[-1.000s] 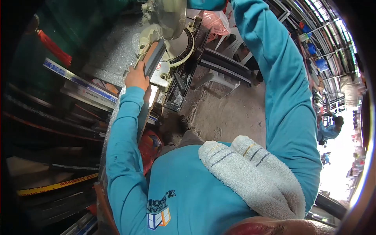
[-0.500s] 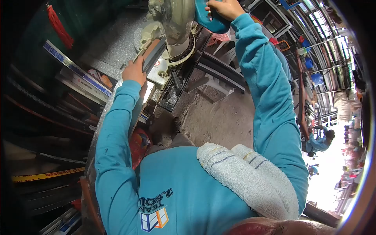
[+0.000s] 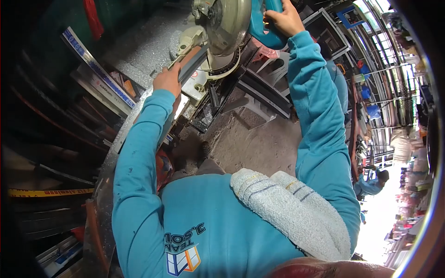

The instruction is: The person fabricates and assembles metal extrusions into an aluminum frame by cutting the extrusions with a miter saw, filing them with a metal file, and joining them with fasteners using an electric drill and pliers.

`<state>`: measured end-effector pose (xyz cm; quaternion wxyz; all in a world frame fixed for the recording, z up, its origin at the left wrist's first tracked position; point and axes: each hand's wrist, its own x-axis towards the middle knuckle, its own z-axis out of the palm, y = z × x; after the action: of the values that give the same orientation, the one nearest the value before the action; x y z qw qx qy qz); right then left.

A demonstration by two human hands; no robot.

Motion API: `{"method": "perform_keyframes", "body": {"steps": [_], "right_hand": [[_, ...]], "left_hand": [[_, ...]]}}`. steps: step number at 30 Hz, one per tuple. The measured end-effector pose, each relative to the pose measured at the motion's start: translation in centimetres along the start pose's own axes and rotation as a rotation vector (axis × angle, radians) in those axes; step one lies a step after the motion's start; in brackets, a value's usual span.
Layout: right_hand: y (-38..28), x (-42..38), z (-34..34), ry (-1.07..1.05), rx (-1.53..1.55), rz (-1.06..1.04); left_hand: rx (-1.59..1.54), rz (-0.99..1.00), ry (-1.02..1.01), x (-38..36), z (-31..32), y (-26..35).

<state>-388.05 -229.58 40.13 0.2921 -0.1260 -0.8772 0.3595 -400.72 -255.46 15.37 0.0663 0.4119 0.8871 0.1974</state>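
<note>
A miter saw with a cloudy blade guard stands at the top of the view. My right hand is wrapped round its teal handle. On the saw's pale base, my left hand grips a dark grey metal profile, with a brown strip lying along its far side. The profile's upper end reaches the blade guard, and the blade itself is hidden. The left fingertips are partly covered by the profile.
Long boxed pieces lean at the left, beside racks of dark profiles. A white plastic chair and dark bars stand right of the saw. Another person is far off at the right.
The whole view has shifted, so the saw and both hands appear farther right. My hands keep their holds on the handle and the profile.
</note>
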Motion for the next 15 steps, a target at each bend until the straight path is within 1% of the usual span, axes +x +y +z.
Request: {"method": "perform_keyframes", "body": {"steps": [1,4,7,10,13,15], "right_hand": [[-0.4,-0.6,0.0,-0.024,0.03,0.116],[-0.9,-1.4,0.4,-0.011,0.039,0.117],[-1.0,-2.0,0.7,0.034,-0.049,0.067],[-1.0,-2.7,0.6,0.044,-0.139,0.086],[-1.0,-3.0,0.6,0.02,-0.109,0.162],[-0.2,-2.8,0.7,0.042,-0.146,0.044]], "left_hand": [[-0.001,-0.002,0.001,0.0,0.0,0.0],[0.003,-0.001,0.008,0.0,0.0,0.0],[0.005,0.003,0.016,0.1,0.2,0.0],[0.014,0.007,0.013,0.0,0.1,0.0],[0.032,0.015,0.012,0.0,0.0,0.1],[0.034,0.017,0.015,0.0,0.0,0.1]]}}
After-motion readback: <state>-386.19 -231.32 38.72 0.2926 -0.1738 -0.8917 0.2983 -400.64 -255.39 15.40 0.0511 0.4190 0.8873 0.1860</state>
